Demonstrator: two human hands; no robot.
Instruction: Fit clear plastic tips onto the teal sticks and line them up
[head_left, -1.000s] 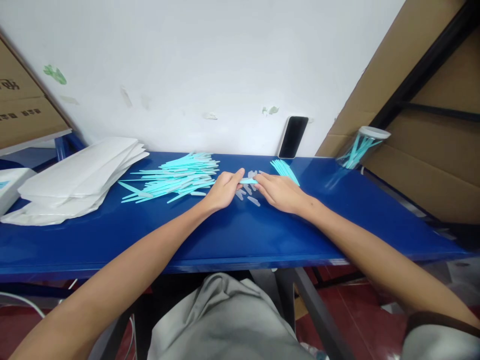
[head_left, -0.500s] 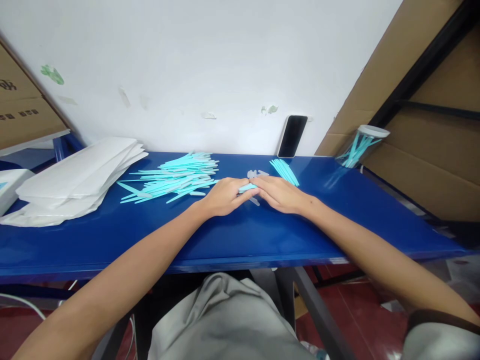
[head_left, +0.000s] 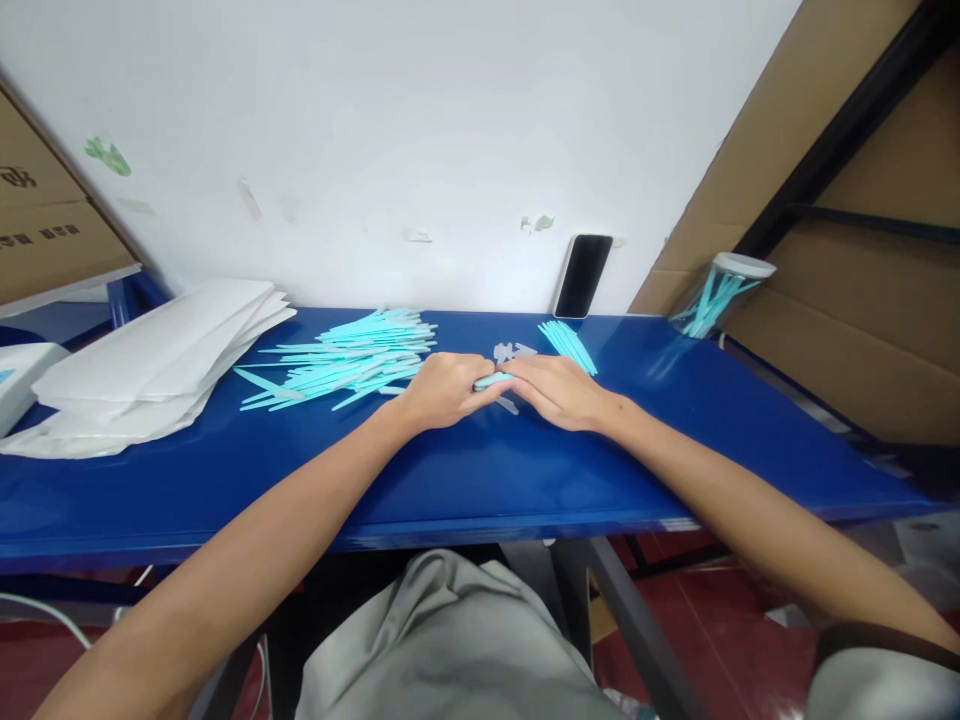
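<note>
- Holding, head view: your left hand [head_left: 442, 388] was curled round the left end of a teal piece [head_left: 493, 381]; your right hand [head_left: 559, 388] closed at its right end, fingertips mostly hidden.
- Teal piece sat between your hands, touching both, neither nearer. Long axis ran left to right, right end slightly farther from you. One stick or several, couldn't tell.
- Pale pieces [head_left: 504, 352] lay about your hands on the blue table [head_left: 480, 475].
- Teal pile [head_left: 352, 350] was left, nearest your left hand, mostly left-right.
- Teal row [head_left: 568, 347] lay just beyond your right hand, near ends slanting right.
</note>
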